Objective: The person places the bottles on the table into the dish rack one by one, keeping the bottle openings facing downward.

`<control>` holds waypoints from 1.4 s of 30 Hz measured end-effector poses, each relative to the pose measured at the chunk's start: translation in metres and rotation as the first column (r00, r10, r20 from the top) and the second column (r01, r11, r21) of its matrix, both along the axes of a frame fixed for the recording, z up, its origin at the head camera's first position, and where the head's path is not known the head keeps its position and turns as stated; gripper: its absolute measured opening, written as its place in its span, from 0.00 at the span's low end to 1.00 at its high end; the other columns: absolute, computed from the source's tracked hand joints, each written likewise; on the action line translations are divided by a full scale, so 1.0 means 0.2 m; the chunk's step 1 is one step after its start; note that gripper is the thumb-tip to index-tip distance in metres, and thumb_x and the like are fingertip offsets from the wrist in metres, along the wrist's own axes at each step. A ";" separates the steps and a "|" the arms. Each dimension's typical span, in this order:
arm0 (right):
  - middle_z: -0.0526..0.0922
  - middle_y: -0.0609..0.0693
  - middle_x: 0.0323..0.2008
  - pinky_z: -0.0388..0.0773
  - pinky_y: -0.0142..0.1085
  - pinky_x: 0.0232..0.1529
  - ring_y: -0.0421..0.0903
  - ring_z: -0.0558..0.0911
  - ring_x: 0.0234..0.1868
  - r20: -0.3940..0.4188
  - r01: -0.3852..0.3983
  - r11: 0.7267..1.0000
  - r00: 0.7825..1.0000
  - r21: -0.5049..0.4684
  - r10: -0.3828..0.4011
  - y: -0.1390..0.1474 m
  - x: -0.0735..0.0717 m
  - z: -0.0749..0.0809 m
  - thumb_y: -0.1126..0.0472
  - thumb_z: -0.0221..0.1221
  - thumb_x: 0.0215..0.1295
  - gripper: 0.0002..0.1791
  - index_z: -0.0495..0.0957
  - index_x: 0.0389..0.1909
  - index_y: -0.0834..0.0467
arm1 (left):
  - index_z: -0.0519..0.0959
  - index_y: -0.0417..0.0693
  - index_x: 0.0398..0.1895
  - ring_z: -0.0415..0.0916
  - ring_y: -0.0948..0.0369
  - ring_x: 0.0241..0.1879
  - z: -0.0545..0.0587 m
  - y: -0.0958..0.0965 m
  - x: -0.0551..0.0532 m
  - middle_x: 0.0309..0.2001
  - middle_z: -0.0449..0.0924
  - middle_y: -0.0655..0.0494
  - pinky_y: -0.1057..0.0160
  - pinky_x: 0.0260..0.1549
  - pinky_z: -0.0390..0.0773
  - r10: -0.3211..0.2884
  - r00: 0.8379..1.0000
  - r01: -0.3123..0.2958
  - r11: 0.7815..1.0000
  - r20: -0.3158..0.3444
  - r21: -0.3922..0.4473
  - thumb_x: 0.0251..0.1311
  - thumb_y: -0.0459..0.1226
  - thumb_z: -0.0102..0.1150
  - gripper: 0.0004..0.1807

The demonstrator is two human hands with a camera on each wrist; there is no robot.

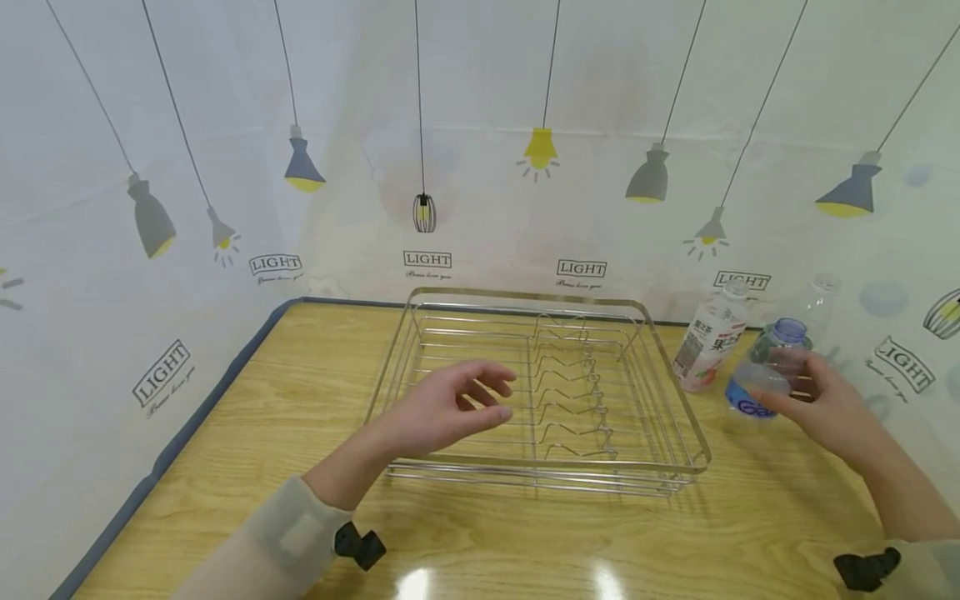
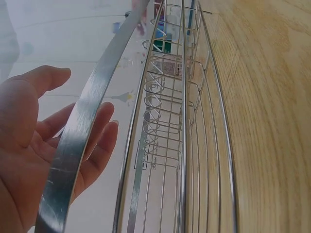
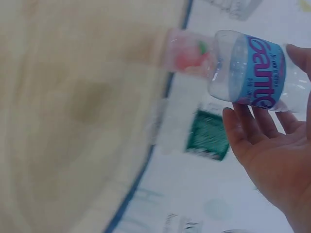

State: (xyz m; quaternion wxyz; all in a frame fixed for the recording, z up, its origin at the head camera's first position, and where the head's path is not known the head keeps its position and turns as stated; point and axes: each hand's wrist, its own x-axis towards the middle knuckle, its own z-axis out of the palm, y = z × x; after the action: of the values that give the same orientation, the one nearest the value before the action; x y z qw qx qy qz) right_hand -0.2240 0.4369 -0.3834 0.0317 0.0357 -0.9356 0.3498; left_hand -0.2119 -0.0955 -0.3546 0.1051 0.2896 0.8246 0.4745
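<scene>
My right hand (image 1: 832,404) is at the far right, its thumb and fingers round a clear plastic bottle (image 1: 761,379) with a blue label. In the right wrist view the bottle (image 3: 260,73) lies across the picture, with the thumb on one side and the fingers on the other. Over the left half of a metal wire dish rack (image 1: 534,463) hovers my left hand (image 1: 442,408), fingers loosely bent and holding nothing. The left wrist view has that hand (image 2: 53,136) beside the rack's flat rim (image 2: 80,126).
Just left of the held bottle stands a bottle with a white and pink label (image 1: 712,337). Behind it is another clear bottle (image 1: 823,293), with a green label (image 3: 208,135). A lamp-printed sheet (image 1: 495,208) walls the back and sides of the wooden table (image 1: 480,533).
</scene>
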 end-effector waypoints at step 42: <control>0.83 0.49 0.60 0.81 0.27 0.54 0.44 0.82 0.55 -0.314 -0.448 0.893 0.843 0.039 0.436 -0.97 0.14 0.34 0.61 0.79 0.64 0.37 0.74 0.72 0.54 | 0.73 0.47 0.77 0.86 0.58 0.55 0.04 0.14 -0.04 0.65 0.82 0.48 0.58 0.54 0.87 -0.047 0.991 0.015 0.966 0.122 0.258 0.71 0.39 0.73 0.33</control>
State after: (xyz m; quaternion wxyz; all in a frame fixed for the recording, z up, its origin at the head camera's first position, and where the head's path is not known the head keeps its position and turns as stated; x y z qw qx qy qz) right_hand -0.1953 0.2430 -0.3150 0.0998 0.3048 -0.8786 0.3539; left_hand -0.2194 -0.0678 -0.3468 0.1266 0.2827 0.7433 0.5929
